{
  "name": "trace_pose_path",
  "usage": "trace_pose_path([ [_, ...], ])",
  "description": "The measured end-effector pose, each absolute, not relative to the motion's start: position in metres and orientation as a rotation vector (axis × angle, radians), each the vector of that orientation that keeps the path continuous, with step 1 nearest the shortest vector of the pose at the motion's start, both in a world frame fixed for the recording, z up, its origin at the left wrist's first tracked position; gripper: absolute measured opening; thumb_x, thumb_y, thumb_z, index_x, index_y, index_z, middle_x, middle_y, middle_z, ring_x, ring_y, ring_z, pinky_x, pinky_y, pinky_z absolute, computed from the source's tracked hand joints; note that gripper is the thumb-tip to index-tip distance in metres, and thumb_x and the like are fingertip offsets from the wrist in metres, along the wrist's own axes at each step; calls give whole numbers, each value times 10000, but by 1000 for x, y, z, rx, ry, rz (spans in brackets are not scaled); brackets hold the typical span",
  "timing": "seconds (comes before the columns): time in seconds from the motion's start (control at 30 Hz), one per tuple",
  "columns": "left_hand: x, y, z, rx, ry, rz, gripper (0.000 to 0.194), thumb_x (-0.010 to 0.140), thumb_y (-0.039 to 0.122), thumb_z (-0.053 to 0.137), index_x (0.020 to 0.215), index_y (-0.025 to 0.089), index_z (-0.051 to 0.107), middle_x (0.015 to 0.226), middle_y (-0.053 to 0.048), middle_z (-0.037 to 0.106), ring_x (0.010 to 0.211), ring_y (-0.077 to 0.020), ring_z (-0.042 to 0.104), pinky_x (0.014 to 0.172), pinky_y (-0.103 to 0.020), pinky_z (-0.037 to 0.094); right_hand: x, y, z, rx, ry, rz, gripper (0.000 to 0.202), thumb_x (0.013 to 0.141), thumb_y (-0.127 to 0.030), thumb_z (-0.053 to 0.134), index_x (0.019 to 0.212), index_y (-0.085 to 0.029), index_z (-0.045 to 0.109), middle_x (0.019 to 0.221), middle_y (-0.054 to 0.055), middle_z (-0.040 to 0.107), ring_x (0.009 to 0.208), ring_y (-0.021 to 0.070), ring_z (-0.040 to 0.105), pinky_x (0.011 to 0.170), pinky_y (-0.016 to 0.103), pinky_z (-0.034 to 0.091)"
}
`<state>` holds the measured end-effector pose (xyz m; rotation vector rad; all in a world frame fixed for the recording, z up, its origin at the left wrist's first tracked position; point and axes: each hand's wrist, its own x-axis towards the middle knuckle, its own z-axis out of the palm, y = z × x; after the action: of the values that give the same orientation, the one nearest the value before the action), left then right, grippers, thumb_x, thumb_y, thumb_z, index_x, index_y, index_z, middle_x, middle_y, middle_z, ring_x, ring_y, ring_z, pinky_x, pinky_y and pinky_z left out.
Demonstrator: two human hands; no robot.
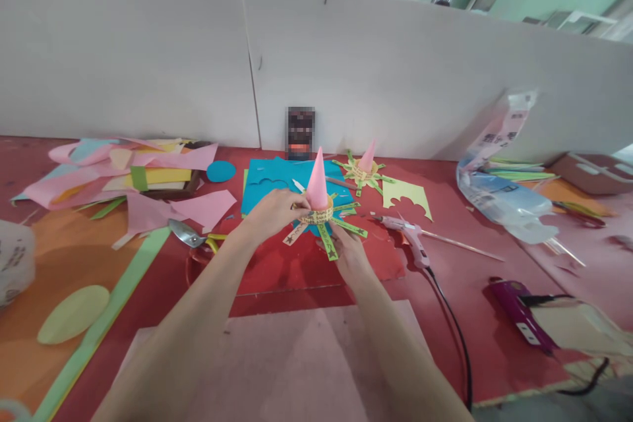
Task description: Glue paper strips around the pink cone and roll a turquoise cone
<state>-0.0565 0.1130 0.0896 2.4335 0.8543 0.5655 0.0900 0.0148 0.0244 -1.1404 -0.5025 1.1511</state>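
A paper craft with a pink cone [319, 186] rises from a yellow patterned band [320, 216], from which green and pale strips spread outward. My left hand [277, 212] pinches the band's left side, fingers closed near the cone's base. From below on the right, my right hand [349, 252] supports the craft, its fingers partly hidden behind the strips. Beneath it lie blue paper sheets [264, 188] and a red sheet [291, 270]. A second paper craft [364, 168] of the same kind stands behind to the right.
A pink glue gun [413, 237] with a black cord lies right, near a thin stick [462, 246]. Scissors [192, 235] with yellow handles and paper scraps [168, 175] occupy the left. A plastic bag [514, 194] and purple power strip [524, 316] are farther right. A white partition [395, 79] borders the table.
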Motion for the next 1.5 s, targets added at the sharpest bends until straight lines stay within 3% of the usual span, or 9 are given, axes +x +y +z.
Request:
trace_pose_path([
  [0.4, -57, 112, 91, 2362, 866, 559, 220, 767, 369, 513, 708, 235, 677, 719, -19, 656, 643, -161, 567, 566, -262, 368, 91, 16, 22, -1142, -507, 1155, 278, 603, -377, 694, 806, -191, 661, 831, 50, 690, 772, 214, 634, 700, 352, 526],
  [0.57, -57, 114, 93, 2354, 942, 685, 341, 829, 401, 399, 718, 210, 658, 695, -16, 654, 608, -151, 554, 553, -252, 359, 95, 17, 16, -1086, -406, 1229, 230, 616, -343, 696, 792, -199, 668, 834, 34, 688, 772, 191, 635, 711, 328, 518],
  [0.7, -59, 115, 95, 2251, 939, 769, 389, 853, 410, 344, 729, 199, 646, 786, -19, 681, 697, -159, 587, 620, -244, 403, 98, 18, 10, -1061, -393, 1266, 200, 657, -336, 670, 810, -208, 678, 854, 32, 689, 741, 169, 634, 733, 324, 515],
  [0.97, -57, 111, 90, 2256, 842, 624, 200, 756, 378, 530, 759, 231, 666, 759, 3, 674, 661, -150, 594, 565, -230, 408, 99, 20, 7, -1073, -409, 1285, 194, 666, -330, 674, 820, -213, 687, 860, 26, 688, 730, 157, 631, 730, 309, 516],
  [1.3, -56, 109, 89, 2195, 845, 589, 209, 745, 383, 540, 704, 219, 664, 693, -12, 655, 634, -159, 595, 545, -243, 406, 98, 14, 13, -976, -421, 1339, 221, 674, -325, 682, 860, -205, 693, 871, 16, 683, 739, 136, 628, 734, 276, 524],
  [1.5, -56, 111, 90, 2225, 865, 633, 217, 768, 387, 521, 791, 218, 654, 757, 2, 664, 657, -140, 583, 572, -229, 400, 99, 19, 10, -984, -348, 1336, 227, 638, -315, 713, 826, -189, 692, 799, 14, 687, 687, 135, 637, 669, 260, 538],
])
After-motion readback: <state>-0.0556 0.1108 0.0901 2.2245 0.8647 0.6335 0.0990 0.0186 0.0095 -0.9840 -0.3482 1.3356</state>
